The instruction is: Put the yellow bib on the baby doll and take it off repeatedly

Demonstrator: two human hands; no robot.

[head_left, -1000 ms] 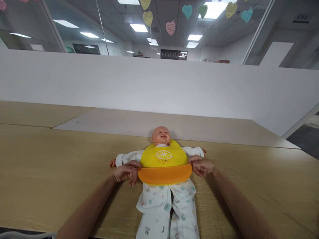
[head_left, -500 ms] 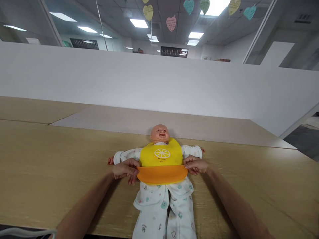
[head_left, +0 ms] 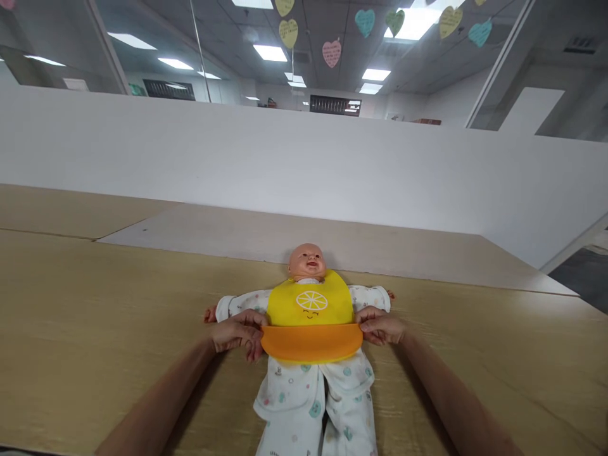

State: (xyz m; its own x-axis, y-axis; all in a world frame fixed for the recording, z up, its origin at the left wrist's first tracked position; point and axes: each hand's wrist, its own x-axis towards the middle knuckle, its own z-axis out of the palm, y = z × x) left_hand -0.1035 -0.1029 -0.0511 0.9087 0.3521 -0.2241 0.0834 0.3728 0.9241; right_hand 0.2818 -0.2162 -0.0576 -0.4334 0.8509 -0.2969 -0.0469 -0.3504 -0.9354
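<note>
A baby doll (head_left: 307,261) in white patterned pyjamas lies on its back on the wooden table (head_left: 85,316), head away from me. A yellow bib (head_left: 311,304) with an orange pocket covers its chest. My left hand (head_left: 237,332) pinches the left corner of the orange pocket. My right hand (head_left: 380,327) pinches the right corner. Both hands have their fingers closed on the bib's edge.
A white partition wall (head_left: 304,164) runs behind the table. A lighter table panel (head_left: 285,237) lies beyond the doll's head. Paper hearts (head_left: 331,53) hang from the ceiling. Dark floor (head_left: 586,278) shows at the far right.
My hands stay on the bib's corners with barely any shift. The view has moved a little, so the doll sits slightly lower in the picture.
</note>
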